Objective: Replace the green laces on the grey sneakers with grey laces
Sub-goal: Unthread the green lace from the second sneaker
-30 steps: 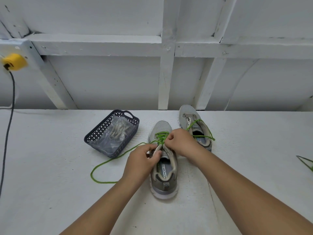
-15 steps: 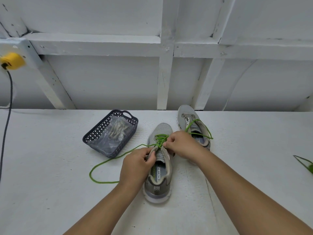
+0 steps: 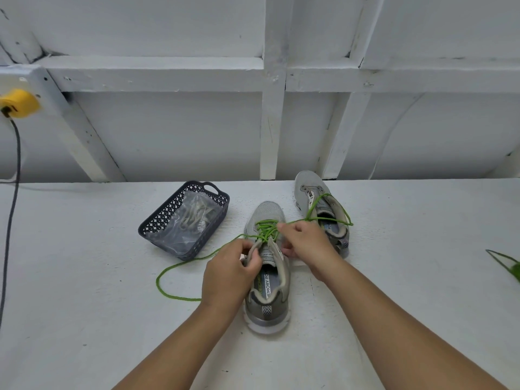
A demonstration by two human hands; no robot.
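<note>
Your left hand (image 3: 229, 273) grips the tongue edge of the near grey mesh sneaker (image 3: 267, 280). Your right hand (image 3: 305, 243) pinches its bright green cord lace (image 3: 264, 230).

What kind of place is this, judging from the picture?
Probably a workshop or garage bench: a white painted table, a bare white timber-framed wall, and a yellow plug with a power cord.

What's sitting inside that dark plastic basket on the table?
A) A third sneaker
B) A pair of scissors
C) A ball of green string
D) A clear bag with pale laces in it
D: the dark basket holds a clear plastic bag with pale, greyish laces visible through it; no scissors, shoe or green string lies inside.
</note>
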